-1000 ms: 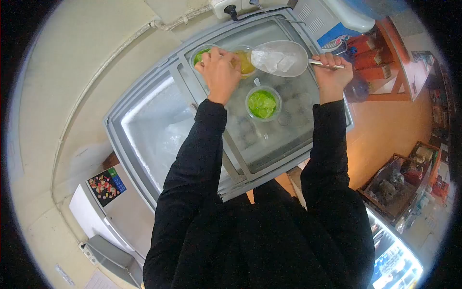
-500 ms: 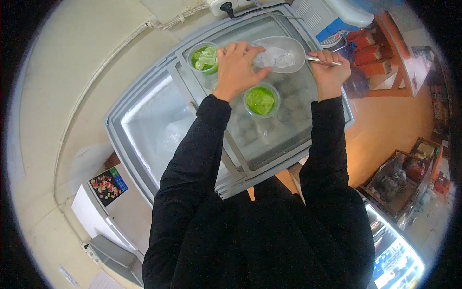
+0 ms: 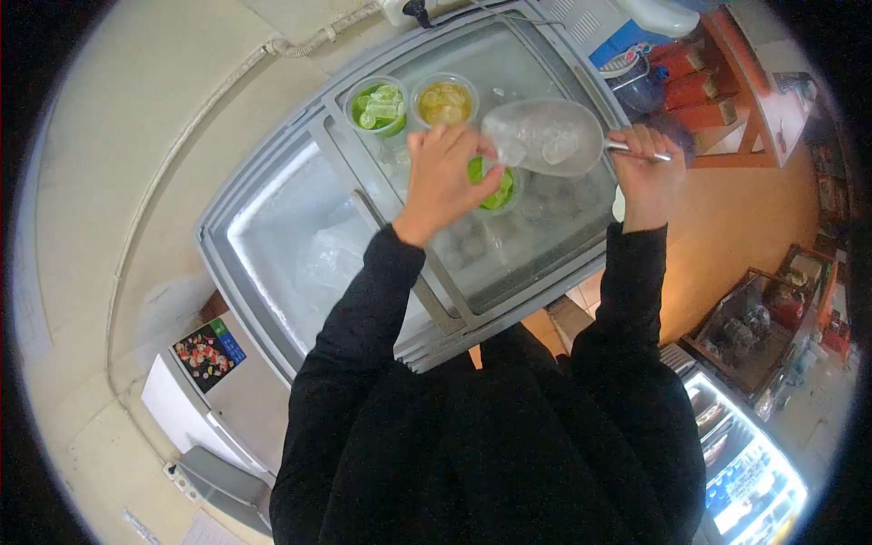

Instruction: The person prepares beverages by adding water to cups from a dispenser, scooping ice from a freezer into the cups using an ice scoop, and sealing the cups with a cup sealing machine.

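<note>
The right hand (image 3: pixel 647 174) clasped the ice scoop (image 3: pixel 559 136), whose long axis pointed leftward over the nearest green-filled cup (image 3: pixel 500 193), just right of the left hand (image 3: pixel 443 177), its thumb and fingers loosely parted.

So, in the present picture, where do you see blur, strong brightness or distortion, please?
Head view: motion blur softens the scoop and the right hand; head view: the lit case at lower right looks washed out in places; head view: the wide lens seems to bow the freezer edges, and the corners are black.
</note>
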Motion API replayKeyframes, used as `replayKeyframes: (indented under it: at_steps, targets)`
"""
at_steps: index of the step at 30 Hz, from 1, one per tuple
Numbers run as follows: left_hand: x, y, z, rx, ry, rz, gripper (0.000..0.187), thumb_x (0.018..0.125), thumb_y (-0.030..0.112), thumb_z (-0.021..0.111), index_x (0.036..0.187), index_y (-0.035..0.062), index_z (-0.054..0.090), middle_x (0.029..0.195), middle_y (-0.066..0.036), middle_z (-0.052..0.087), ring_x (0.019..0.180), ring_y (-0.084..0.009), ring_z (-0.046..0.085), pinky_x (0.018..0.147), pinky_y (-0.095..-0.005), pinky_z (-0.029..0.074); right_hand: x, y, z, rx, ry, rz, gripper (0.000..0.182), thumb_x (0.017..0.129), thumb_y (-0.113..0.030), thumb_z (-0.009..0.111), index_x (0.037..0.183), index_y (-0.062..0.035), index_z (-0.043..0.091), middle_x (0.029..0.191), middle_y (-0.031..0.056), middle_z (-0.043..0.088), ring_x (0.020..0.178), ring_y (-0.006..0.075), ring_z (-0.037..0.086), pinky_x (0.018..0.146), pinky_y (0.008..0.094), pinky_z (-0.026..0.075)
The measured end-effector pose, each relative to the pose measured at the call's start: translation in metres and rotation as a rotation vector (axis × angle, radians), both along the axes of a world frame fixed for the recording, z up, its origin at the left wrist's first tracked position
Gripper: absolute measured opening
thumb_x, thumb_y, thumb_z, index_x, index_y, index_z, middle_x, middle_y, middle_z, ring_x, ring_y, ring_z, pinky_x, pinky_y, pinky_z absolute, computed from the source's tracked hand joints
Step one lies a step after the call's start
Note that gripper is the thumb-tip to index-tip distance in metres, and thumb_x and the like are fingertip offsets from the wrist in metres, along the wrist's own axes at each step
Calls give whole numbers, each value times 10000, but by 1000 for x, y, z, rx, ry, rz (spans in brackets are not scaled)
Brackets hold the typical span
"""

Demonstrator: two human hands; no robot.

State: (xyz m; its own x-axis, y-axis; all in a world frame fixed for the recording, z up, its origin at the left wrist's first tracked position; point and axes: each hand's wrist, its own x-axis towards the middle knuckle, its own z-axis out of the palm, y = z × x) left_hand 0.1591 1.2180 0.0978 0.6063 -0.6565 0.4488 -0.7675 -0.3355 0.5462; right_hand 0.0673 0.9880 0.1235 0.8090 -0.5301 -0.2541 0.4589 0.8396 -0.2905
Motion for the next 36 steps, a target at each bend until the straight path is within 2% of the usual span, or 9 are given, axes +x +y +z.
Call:
replayKeyframes:
  at_steps: [2, 6, 9, 11, 15, 17, 23, 30, 36]
  targets:
    - [-14, 11, -24, 12, 124, 9, 200, 593, 154, 660, 750, 128, 538, 745, -2, 506, 754, -191, 456, 685, -329, 270, -8, 0, -4, -61, 74, -20, 178, 655, -187, 413, 527, -118, 311, 491, 16, 248, 495, 149, 273, 608, 324, 291]
    - [-35, 22, -41, -23, 214, 22, 187, 598, 95, 645, 745, 136, 537, 741, -1, 506, 743, -197, 454, 674, -325, 274, -23, -4, -16, -39, 78, -14, 174, 643, -179, 434, 525, -115, 323, 498, 17, 252, 503, 148, 282, 617, 320, 291]
    - [-41, 26, -43, -26, 121, 171, 177, 605, 122, 648, 742, 138, 537, 761, -2, 511, 763, -196, 456, 687, -329, 273, -32, -5, -16, 3, 25, 15, 173, 633, -166, 455, 524, -116, 330, 507, 17, 265, 511, 148, 291, 622, 317, 291]
    - [-40, 28, -47, -99, 63, 372, 205, 611, 153, 655, 794, 153, 562, 805, 4, 514, 774, -190, 453, 701, -333, 267, -35, -4, -8, -6, 38, 3, 215, 608, -151, 478, 519, -123, 285, 518, 7, 243, 520, 136, 285, 643, 307, 277]
    - [-43, 21, -30, -41, -34, 286, 258, 631, 181, 648, 881, 176, 583, 861, 16, 512, 806, -183, 445, 713, -351, 258, -39, -11, -4, -44, 38, -52, 206, 609, -147, 474, 524, -122, 287, 513, 3, 240, 513, 133, 283, 634, 303, 271]
    - [-40, 13, -31, 86, -116, 299, 291, 660, 189, 628, 948, 201, 587, 900, 28, 507, 836, -182, 435, 717, -370, 253, -42, -16, -7, -59, -32, 2, 204, 630, -160, 475, 502, -113, 324, 506, 17, 273, 512, 149, 291, 625, 314, 288]
    - [-35, 10, -44, 203, -240, 289, 292, 631, 140, 610, 916, 202, 604, 930, 39, 507, 861, -177, 429, 718, -380, 251, -42, -15, -10, -28, -6, -19, 210, 631, -164, 483, 503, -113, 325, 500, 14, 269, 512, 148, 285, 630, 316, 283]
    - [-34, 7, -40, 152, -220, 295, 287, 607, 104, 595, 877, 201, 609, 913, 46, 510, 853, -173, 433, 719, -378, 250, -44, -18, -10, -39, 9, -40, 212, 631, -169, 484, 513, -110, 319, 506, 13, 263, 512, 147, 281, 634, 320, 280]
    - [-29, 3, -33, 223, -215, 234, 297, 598, 74, 575, 883, 159, 582, 906, 17, 509, 861, -190, 424, 717, -377, 259, -42, -17, -12, -37, 27, -40, 211, 635, -166, 481, 512, -108, 319, 507, 16, 261, 513, 146, 283, 639, 320, 284]
